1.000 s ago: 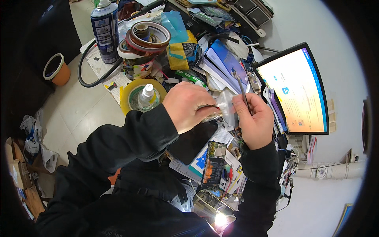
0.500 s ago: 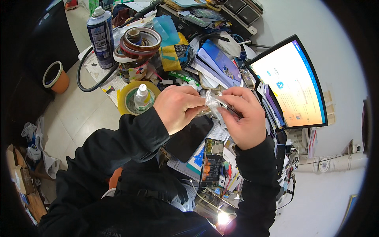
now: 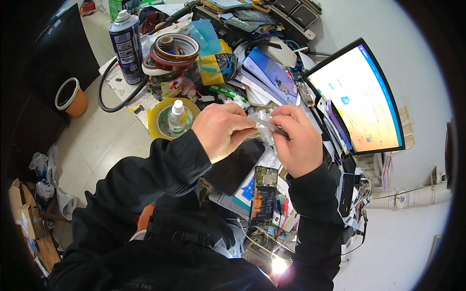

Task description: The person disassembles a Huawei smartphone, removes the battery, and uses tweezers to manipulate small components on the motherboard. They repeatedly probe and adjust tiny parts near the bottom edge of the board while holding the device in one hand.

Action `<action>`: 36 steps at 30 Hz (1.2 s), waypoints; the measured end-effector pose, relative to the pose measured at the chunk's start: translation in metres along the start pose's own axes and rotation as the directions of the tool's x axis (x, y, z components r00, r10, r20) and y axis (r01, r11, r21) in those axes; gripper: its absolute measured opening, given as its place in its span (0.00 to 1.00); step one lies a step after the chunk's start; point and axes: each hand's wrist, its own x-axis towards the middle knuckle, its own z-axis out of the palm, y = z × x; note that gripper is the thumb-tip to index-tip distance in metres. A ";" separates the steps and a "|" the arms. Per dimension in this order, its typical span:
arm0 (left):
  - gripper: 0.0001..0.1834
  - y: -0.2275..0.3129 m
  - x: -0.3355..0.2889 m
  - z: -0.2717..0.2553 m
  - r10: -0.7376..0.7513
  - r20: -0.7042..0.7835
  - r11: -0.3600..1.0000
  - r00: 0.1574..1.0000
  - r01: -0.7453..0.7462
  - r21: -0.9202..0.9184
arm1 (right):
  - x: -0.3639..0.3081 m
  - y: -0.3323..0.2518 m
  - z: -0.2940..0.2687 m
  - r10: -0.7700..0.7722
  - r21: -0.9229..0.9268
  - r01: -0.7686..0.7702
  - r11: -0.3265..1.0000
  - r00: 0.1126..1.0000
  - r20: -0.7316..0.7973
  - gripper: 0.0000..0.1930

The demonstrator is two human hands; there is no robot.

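Note:
Above the cluttered bench, my left hand (image 3: 218, 130) is closed, thumb and fingers pinching a crinkled clear plastic bag (image 3: 264, 115). Facing it, my right hand (image 3: 302, 145) grips slim metal tweezers (image 3: 273, 127), whose tips reach across the plastic toward my left fingertips. Whether the tips hold anything is too small to tell. Below my hands lies a dark phone screen panel (image 3: 236, 167), partly covered by my left sleeve. Right of it rests an opened phone (image 3: 264, 196), its battery and circuit board exposed.
At the left stand a blue spray can (image 3: 127, 53), stacked tape rolls (image 3: 182, 48) and a clear dropper bottle (image 3: 178, 119) inside a yellow tape roll (image 3: 155, 128). A lit monitor (image 3: 359, 97) stands at the right. A bright lamp (image 3: 279, 266) shines near the lower edge.
My right hand has turned, so the tweezers now lie across the plastic, pointing at my left fingertips. The plastic has shifted slightly, while my left hand keeps its pinch.

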 end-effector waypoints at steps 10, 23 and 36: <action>0.14 -0.002 0.000 0.000 -0.157 0.067 0.988 0.985 0.157 0.005 | 0.002 0.009 0.008 -0.004 -0.083 -0.007 0.997 0.992 -0.130 0.11; 0.09 -0.004 0.022 0.033 -0.149 -0.027 0.989 0.988 0.149 -0.012 | 0.005 0.020 0.033 0.084 -0.062 -0.093 0.994 0.988 -0.132 0.08; 0.09 -0.013 0.023 0.042 -0.204 0.052 0.978 0.978 0.201 0.055 | 0.003 0.024 0.020 0.018 -0.067 -0.020 0.998 0.999 -0.029 0.06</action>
